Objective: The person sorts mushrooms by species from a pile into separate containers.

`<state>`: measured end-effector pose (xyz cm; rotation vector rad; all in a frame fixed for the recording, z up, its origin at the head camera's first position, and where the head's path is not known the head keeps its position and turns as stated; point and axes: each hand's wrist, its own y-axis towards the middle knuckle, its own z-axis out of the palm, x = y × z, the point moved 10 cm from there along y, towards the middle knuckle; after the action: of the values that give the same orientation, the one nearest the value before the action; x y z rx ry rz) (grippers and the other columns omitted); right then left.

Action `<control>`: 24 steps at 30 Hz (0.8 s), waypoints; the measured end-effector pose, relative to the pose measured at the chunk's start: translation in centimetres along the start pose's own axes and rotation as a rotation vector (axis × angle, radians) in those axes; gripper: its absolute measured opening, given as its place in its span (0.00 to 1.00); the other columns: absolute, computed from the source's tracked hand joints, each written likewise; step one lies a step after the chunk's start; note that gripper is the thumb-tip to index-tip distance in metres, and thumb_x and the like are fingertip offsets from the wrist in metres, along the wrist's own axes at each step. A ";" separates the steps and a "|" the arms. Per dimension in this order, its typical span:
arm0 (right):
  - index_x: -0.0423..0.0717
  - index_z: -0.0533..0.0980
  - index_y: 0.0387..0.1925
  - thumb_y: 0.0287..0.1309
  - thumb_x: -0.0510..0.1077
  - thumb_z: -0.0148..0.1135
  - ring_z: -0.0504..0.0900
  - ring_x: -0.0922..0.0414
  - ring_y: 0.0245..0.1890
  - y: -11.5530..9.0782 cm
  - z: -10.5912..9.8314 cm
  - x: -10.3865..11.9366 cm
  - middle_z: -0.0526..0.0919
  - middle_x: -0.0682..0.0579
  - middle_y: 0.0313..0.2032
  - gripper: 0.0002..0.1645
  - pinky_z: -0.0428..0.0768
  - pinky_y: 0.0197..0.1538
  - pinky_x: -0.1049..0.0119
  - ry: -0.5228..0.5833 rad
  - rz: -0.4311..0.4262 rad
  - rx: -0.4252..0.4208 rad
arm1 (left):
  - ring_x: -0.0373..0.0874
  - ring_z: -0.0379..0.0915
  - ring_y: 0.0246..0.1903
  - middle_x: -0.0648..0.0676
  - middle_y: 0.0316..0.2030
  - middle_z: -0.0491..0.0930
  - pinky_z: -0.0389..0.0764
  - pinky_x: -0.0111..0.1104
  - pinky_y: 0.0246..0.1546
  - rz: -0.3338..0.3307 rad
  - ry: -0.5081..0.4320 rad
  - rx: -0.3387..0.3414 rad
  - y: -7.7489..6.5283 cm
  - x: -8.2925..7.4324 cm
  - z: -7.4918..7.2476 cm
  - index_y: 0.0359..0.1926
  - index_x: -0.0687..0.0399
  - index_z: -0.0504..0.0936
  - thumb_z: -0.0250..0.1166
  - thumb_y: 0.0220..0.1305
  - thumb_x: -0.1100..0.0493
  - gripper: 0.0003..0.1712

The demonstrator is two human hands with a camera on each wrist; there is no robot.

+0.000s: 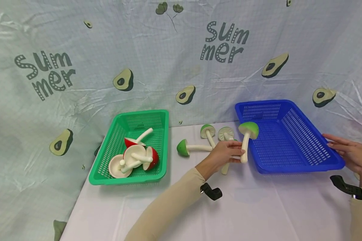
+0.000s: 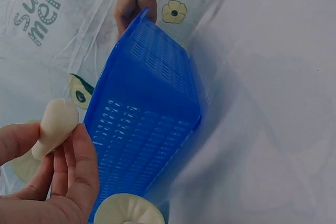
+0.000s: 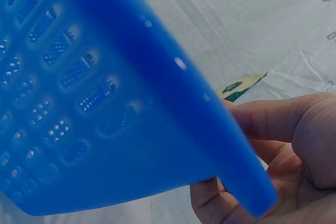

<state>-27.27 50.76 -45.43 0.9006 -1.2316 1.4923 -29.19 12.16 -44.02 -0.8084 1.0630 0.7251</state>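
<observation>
My left hand [image 1: 224,154] pinches the pale stem of a green-capped toy mushroom [image 1: 249,130] between thumb and fingers. It is held cap up at the left side of a blue basket [image 1: 295,169]. Close up in the left wrist view, the rounded stem end [image 2: 59,121] shows between the fingertips. At the basket's right edge my right hand [image 1: 354,155] grips the rim [image 3: 210,114], with fingers on both sides of it. Beside and behind the left hand lie several more toy mushrooms, among them one on its side with a green cap [image 1: 183,148] and one showing its pale underside [image 1: 226,133].
On the left of the white table [image 1: 229,207] stands a green basket [image 1: 93,179]. Several toy mushrooms with red caps [image 1: 152,158] and pale undersides lie in it. A printed cloth [image 1: 151,67] hangs behind the table.
</observation>
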 end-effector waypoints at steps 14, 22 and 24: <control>0.68 0.88 0.41 0.74 0.37 0.55 0.88 0.56 0.33 0.6 0.0 -0.5 0.88 0.61 0.36 0.22 0.87 0.35 0.60 -0.004 0.031 -0.011 | 0.47 0.84 0.42 0.56 0.44 0.84 0.87 0.41 0.41 0.024 -0.018 0.011 1.0 -0.8 2.4 0.60 0.65 0.81 0.67 0.65 0.73 0.22; 0.70 0.88 0.40 0.74 0.39 0.56 0.88 0.57 0.33 0.5 -0.6 -0.7 0.88 0.63 0.35 0.21 0.87 0.34 0.60 -0.040 0.030 -0.017 | 0.44 0.84 0.45 0.62 0.57 0.81 0.86 0.40 0.45 0.040 0.074 0.070 -0.4 0.0 0.1 0.64 0.63 0.79 0.64 0.69 0.69 0.22; 0.70 0.88 0.40 0.73 0.39 0.57 0.88 0.57 0.32 0.5 -0.9 -0.7 0.88 0.64 0.35 0.21 0.87 0.34 0.60 -0.049 0.023 -0.025 | 0.44 0.84 0.45 0.64 0.59 0.80 0.85 0.41 0.47 0.033 0.079 0.054 -0.9 0.5 -1.2 0.64 0.63 0.78 0.64 0.69 0.68 0.23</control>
<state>-27.59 51.46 -46.40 0.9145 -1.2972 1.4775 -28.86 10.75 -44.66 -0.7792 1.1647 0.6942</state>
